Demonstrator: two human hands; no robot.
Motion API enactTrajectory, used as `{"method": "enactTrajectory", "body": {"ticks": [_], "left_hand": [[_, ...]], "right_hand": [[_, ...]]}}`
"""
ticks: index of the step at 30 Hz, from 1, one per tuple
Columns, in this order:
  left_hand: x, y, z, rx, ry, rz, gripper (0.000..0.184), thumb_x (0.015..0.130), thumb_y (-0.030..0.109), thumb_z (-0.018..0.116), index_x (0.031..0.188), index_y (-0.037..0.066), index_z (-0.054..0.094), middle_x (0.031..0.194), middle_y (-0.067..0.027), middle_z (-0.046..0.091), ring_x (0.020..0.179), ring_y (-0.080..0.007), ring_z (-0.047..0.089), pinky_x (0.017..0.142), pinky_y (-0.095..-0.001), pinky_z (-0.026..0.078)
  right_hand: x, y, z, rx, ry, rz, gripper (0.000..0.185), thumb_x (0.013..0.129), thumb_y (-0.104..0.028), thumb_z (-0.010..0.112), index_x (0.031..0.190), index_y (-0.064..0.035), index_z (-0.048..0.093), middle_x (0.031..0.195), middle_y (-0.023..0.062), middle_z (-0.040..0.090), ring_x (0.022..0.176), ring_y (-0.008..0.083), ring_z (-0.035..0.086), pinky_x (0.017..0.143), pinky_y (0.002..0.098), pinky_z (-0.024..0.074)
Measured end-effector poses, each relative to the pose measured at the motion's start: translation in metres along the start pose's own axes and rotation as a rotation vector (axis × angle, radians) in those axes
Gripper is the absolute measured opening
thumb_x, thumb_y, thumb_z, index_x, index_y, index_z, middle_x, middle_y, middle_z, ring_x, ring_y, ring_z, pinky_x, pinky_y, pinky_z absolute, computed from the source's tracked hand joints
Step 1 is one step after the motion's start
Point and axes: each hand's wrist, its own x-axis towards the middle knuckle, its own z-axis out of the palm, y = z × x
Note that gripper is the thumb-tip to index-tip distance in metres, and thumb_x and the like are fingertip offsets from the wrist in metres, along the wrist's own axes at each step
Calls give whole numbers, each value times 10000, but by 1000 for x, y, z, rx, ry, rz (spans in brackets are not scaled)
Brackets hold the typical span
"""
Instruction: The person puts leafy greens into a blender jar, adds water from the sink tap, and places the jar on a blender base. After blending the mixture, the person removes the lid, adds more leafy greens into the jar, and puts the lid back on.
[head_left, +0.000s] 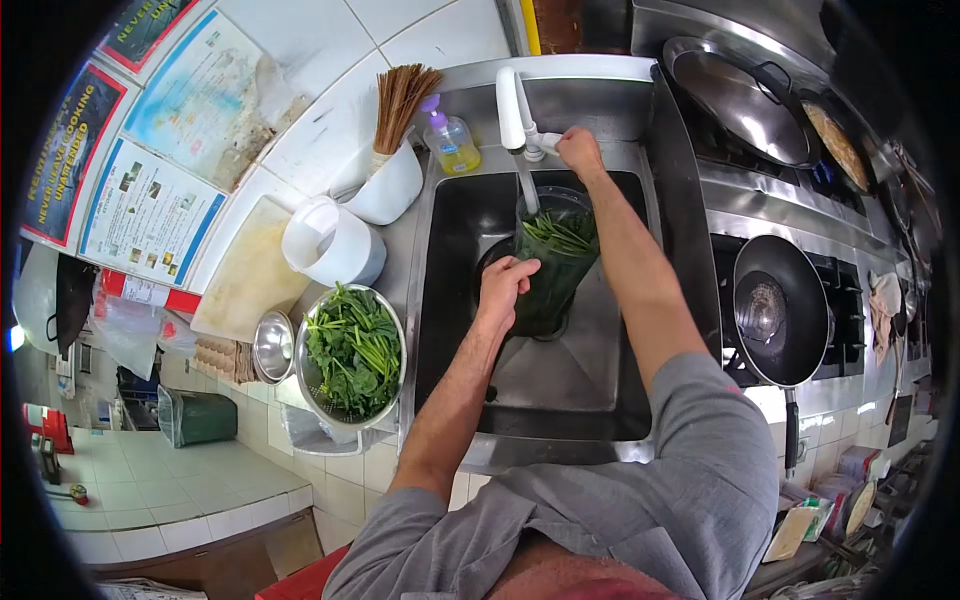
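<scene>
My right hand (pixel 581 155) is closed on the lever of the white faucet (pixel 512 112) at the back of the sink. Water appears to run from the spout toward a tall see-through container (pixel 552 285) standing in the dark sink basin. Green leafy stalks (pixel 560 232) poke up inside this container. At its left side, my left hand (pixel 507 290) grips the container with curled fingers. The container's lower part looks dark, and its contents there are hard to make out.
A metal colander (pixel 398 392) full of leafy greens stands left of the sink. Behind it are a white pitcher (pixel 335 243), a soap bottle (pixel 452 145) and a white holder with a bamboo brush (pixel 400 100). To the right, a wok (pixel 782 310) sits on the stove.
</scene>
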Motion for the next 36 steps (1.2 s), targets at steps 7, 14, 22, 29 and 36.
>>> {"method": "enactTrajectory", "body": {"ticks": [7, 14, 22, 29, 36], "left_hand": [[7, -10, 7, -96, 52, 31, 224, 707, 84, 684, 580, 77, 500, 535, 17, 459, 487, -71, 405, 488, -228, 292], [7, -21, 5, -196, 117, 124, 165, 737, 78, 669, 634, 71, 540, 544, 24, 455, 493, -73, 398, 492, -230, 296], [3, -18, 9, -252, 99, 125, 257, 751, 89, 671, 585, 109, 476, 537, 31, 443, 490, -68, 384, 491, -228, 281], [8, -15, 8, -199, 113, 175, 252, 737, 88, 683, 583, 98, 485, 534, 38, 428, 499, -56, 375, 482, -218, 268], [10, -16, -1, -280, 185, 194, 275, 746, 80, 686, 577, 111, 471, 547, 41, 436, 512, -57, 382, 499, -220, 283]], "right_hand": [[-108, -57, -65, -198, -829, -474, 233, 724, -237, 594, 818, -38, 668, 736, 141, 649, 685, 266, 606, 678, 357, 464], [-121, -45, -52, -317, -986, -442, 257, 719, -194, 554, 905, -51, 661, 966, 152, 634, 935, 288, 599, 817, 379, 453], [-120, -69, -85, -339, -999, -368, 310, 722, -194, 546, 965, -35, 654, 1025, 133, 630, 982, 273, 583, 862, 363, 433], [-113, -78, -78, -254, -1085, -570, 335, 749, -256, 545, 1013, -72, 642, 1078, 139, 600, 1000, 281, 559, 863, 364, 437], [-112, -75, -81, -449, -724, -592, 304, 782, -321, 541, 965, -110, 662, 972, 158, 639, 916, 338, 596, 830, 413, 461]]}}
